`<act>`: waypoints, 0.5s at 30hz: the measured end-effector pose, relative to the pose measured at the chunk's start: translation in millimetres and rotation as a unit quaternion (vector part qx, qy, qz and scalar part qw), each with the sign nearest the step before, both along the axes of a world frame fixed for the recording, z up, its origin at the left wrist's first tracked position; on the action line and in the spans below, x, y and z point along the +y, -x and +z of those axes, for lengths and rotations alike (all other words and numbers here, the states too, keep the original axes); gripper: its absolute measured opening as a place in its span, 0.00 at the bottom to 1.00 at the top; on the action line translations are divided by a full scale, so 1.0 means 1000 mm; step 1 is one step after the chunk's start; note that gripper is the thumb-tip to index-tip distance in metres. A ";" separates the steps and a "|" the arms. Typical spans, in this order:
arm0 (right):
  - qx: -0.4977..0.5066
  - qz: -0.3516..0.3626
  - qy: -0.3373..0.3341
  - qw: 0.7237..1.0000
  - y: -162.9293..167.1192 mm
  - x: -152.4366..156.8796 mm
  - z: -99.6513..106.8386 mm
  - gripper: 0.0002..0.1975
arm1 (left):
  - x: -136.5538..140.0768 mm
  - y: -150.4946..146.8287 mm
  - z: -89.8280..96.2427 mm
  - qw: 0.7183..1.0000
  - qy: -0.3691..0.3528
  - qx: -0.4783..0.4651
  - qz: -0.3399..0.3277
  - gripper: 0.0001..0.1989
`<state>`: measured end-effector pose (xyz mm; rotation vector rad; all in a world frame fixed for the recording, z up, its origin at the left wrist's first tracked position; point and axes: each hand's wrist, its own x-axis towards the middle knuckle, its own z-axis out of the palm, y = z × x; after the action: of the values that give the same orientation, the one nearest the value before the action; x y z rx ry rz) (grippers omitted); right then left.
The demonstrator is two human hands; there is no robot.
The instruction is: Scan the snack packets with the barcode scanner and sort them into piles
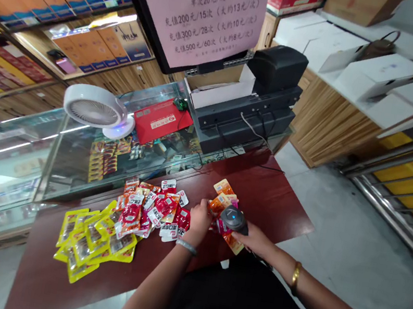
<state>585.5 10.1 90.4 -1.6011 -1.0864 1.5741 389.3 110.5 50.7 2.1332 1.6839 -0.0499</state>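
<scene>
My right hand (254, 239) grips a dark handheld barcode scanner (233, 217) that shows a small blue light. Under and around its head lie orange and pink snack packets (223, 187), some partly covered by the scanner. My left hand (199, 220), its fingers curled, pinches the edge of an orange snack packet (218, 203) beside the scanner; the fingertips are partly hidden. Left of that hand spreads a loose pile of red and white snack packets (159, 210). Farther left are several yellow snack packets (86, 245), overlapping one another on the brown tabletop (155, 272).
Behind the tabletop runs a glass display counter (70, 163), with a white fan (95, 107), a red folder (162, 122) and a dark register machine (248, 114) on it. A pink price sign (201, 16) hangs above. At right stands a metal rail (392, 201).
</scene>
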 end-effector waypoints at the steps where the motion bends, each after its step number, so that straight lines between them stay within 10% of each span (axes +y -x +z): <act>1: 0.003 0.005 -0.002 1.000 0.004 0.003 0.000 0.25 | -0.001 0.007 0.000 1.000 0.011 -0.014 0.016 0.18; 15: 0.008 0.040 0.006 0.999 0.077 0.026 0.008 0.20 | -0.013 0.085 0.022 0.995 0.029 -0.056 0.083 0.20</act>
<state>508.7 36.3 98.3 -1.5674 -1.1463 1.6467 304.1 97.7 72.3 1.9102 1.7636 0.0678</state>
